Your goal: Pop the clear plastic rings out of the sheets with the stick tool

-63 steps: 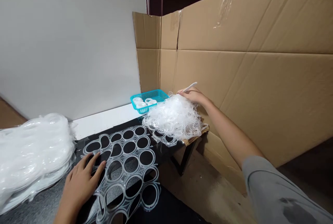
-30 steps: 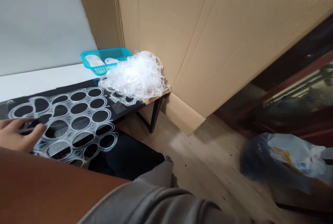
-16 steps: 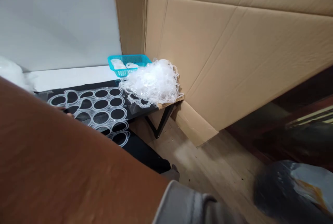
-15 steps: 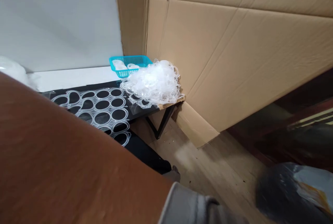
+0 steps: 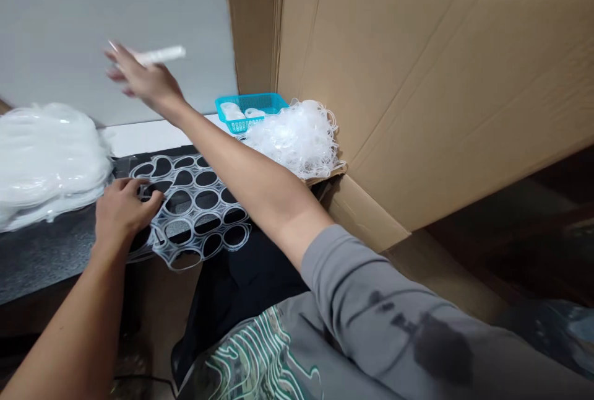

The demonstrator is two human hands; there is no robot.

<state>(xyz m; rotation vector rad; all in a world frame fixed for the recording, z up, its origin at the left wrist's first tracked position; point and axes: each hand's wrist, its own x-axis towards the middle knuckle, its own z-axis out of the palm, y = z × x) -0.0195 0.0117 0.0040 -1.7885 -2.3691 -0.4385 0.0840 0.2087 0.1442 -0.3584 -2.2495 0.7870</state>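
- Head view, hands: the left hand (image 5: 121,211) lies at centre left of the frame, fingers curled down and pressing on the near left edge of the ring sheet (image 5: 192,208), a clear plastic lattice of round holes.
- The right hand (image 5: 143,78) is raised in the upper left of the frame, its arm crossing above the sheet. Its fingers are loosely spread and blurred, with a thin white stick (image 5: 160,54) pinched between them (the exact grip is smeared by motion).
- Sheet: it lies flat on the dark table (image 5: 41,251), its near edge hanging a little over the table's front.
- Around it: a white pile (image 5: 44,158) of plastic sits at far left, just beside the sheet. A heap of loose rings (image 5: 299,137) sits at the table's far corner, near frame centre, touching the sheet's far end. A blue basket (image 5: 253,106) stands just behind the heap.
- Backdrop: brown cardboard (image 5: 417,78) fills the upper right, and a grey wall fills the upper left.
- Against half a second ago: then a bare arm close to the lens covered the lower left and hid both hands; now both hands show, and the right arm reaches out to the upper left.
- Against two seconds ago: the right hand, stick in it, rested at the ring heap; it is now well apart from it, up before the wall. The left hand has stayed on the sheet.
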